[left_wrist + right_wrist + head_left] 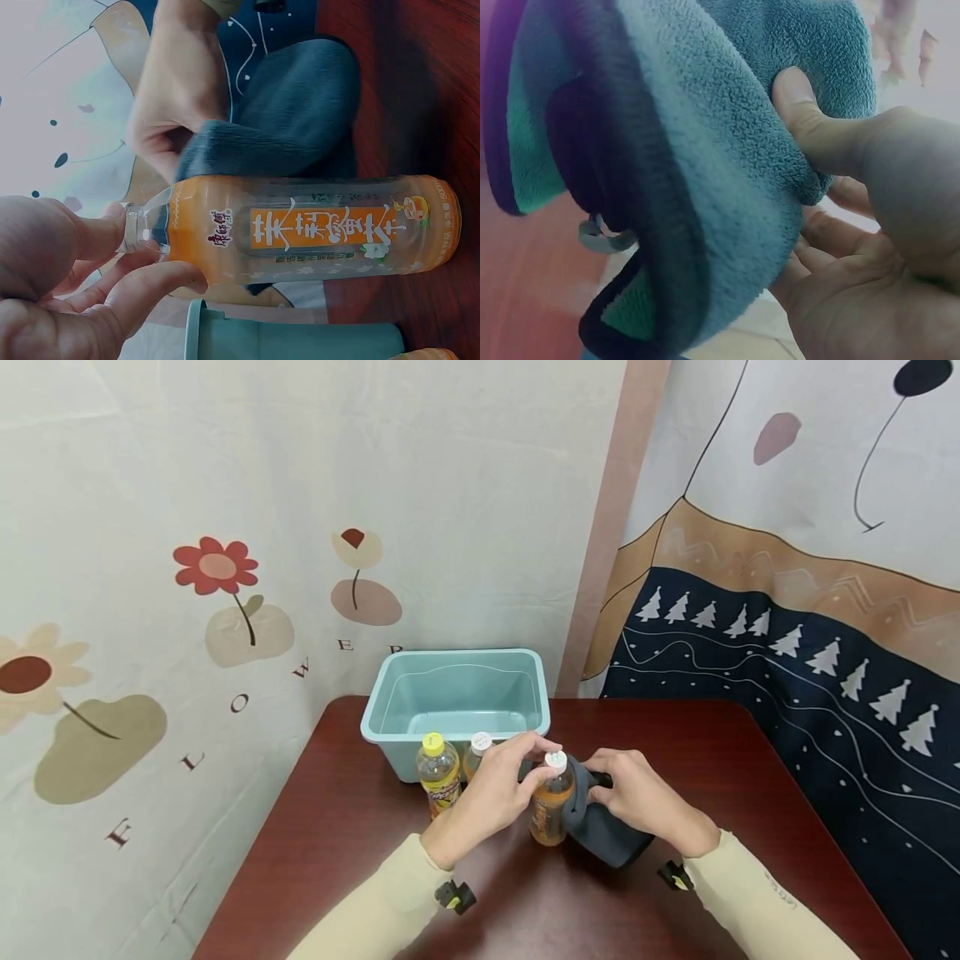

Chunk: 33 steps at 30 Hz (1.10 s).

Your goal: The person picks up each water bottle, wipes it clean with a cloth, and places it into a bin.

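Observation:
Near the middle of the table stands a bottle of orange-brown tea (549,820) with a white cap and an orange label (322,225). My left hand (495,785) grips it round the neck, just under the cap. In my right hand (637,789) is a folded grey-blue towel (609,833), pinched between thumb and fingers, with the thumb on top in the right wrist view. The towel (300,105) lies against the bottle's side. Dark edging and a small grey loop (604,238) show on it in that view.
Behind the hands is a light-blue plastic bin (382,739). In front of it stand a yellow-capped bottle (439,772) and a white-capped bottle (480,743), partly hidden by my left hand. The dark red table (315,860) meets printed cloth hangings (480,510) at the back.

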Tool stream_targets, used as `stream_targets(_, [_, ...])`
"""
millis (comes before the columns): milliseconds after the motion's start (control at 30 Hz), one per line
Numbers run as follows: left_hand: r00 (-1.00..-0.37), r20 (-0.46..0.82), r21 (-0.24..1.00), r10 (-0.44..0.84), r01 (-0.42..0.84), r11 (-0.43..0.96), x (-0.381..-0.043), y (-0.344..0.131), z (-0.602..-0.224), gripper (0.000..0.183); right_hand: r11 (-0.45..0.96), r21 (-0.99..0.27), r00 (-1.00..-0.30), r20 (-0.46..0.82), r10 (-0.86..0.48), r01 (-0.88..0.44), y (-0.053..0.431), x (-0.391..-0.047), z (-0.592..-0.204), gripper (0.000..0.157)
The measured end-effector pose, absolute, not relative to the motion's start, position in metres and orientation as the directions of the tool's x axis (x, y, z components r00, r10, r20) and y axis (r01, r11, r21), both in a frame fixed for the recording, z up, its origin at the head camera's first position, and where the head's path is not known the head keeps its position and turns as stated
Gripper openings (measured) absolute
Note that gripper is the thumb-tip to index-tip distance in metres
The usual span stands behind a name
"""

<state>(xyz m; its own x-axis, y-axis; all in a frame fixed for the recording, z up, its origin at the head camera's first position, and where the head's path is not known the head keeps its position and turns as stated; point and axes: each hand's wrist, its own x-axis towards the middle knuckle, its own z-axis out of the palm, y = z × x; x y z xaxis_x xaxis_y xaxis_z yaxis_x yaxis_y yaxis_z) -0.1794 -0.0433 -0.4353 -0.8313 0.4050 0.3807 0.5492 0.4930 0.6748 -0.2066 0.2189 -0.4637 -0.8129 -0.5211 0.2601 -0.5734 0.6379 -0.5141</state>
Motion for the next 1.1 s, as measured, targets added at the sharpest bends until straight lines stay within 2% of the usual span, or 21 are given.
stream_targets(433, [-0.827,0.386,0.663,0.409,0.557,0.5,-0.179,-0.044,-0.433,0.029,0.554,-0.572,-0.792,0.363,-0.491,-0.605,0.216,-0.2,-0.439,0.028])
stream_targets(1100, [-0.823,0.376,0.66,0.426,0.561,0.499,-0.179,-0.044,-0.433,0.029,0.556,-0.573,-0.795,0.362,-0.487,-0.602,0.218,-0.199,-0.436,0.029])
